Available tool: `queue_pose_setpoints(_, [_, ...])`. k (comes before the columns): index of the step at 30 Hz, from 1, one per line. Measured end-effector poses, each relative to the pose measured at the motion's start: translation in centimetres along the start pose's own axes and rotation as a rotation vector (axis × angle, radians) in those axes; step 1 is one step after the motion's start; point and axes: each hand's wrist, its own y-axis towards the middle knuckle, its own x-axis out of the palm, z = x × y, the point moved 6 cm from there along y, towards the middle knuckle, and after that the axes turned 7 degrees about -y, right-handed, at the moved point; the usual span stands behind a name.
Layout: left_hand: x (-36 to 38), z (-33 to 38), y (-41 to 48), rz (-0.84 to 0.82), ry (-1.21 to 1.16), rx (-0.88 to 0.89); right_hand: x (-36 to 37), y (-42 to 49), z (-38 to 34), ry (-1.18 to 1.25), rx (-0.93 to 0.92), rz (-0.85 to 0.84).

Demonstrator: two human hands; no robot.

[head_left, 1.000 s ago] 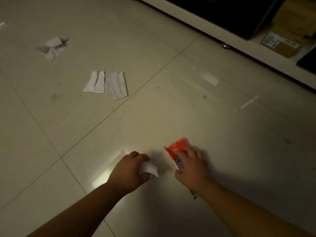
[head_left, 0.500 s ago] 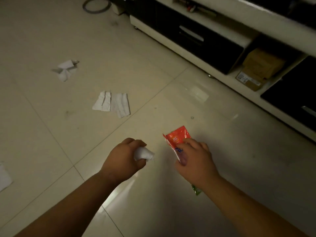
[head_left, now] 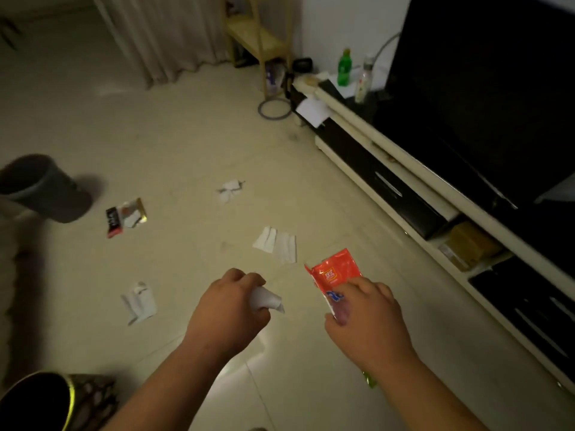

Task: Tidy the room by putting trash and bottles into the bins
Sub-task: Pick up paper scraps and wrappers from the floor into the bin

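Observation:
My left hand (head_left: 228, 307) grips a crumpled white tissue (head_left: 267, 300) above the tiled floor. My right hand (head_left: 365, 321) pinches a red snack wrapper (head_left: 334, 270), held up off the floor. White paper scraps lie on the tiles: a folded pair (head_left: 277, 244) just beyond my hands, one (head_left: 231, 188) farther off, and one (head_left: 140, 303) to the left. A black and gold wrapper (head_left: 126, 216) lies near a dark grey bin (head_left: 40, 188) at the far left. A second bin with a yellow-green rim (head_left: 67, 399) sits at the bottom left. A green bottle (head_left: 343, 68) and a clear bottle (head_left: 364, 79) stand on the TV stand.
A long white and black TV stand (head_left: 389, 181) with a big dark screen (head_left: 485, 88) runs along the right. A cardboard box (head_left: 469, 247) sits in its lower shelf. A wooden shelf (head_left: 258, 38), curtains (head_left: 161, 32) and a cable loop (head_left: 273, 108) are at the back.
Both hands lifted off the floor with the tissue and the red wrapper. The view rose and tilted up, bringing the bins, bottles and more litter into sight.

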Motion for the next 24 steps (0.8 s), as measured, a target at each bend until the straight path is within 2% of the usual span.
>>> queue_pose_setpoints(5, [-11.9, -3.5, -7.8, 0.147, 0.014, -0.190, -6.5, -0.7, -10.2, -0.022, -0.176, 0.006])
queue_pose_setpoints(10, [-19.5, -10.6, -17.7, 0.246, -0.004, -0.395, -8.5, -3.0, -23.0, -0.015, -0.386, -0.037])
queue_pose_setpoints(17, [-25.7, -24.4, -31.6, 0.377, -0.111, -0.648, -5.0, -8.4, -43.4, -0.010, -0.671, -0.148])
queue_pose_setpoints(24, [-28.8, -36.9, -40.4, 0.416, -0.187, -0.811, 0.9, -13.5, -59.3, -0.007, -0.821, -0.216])
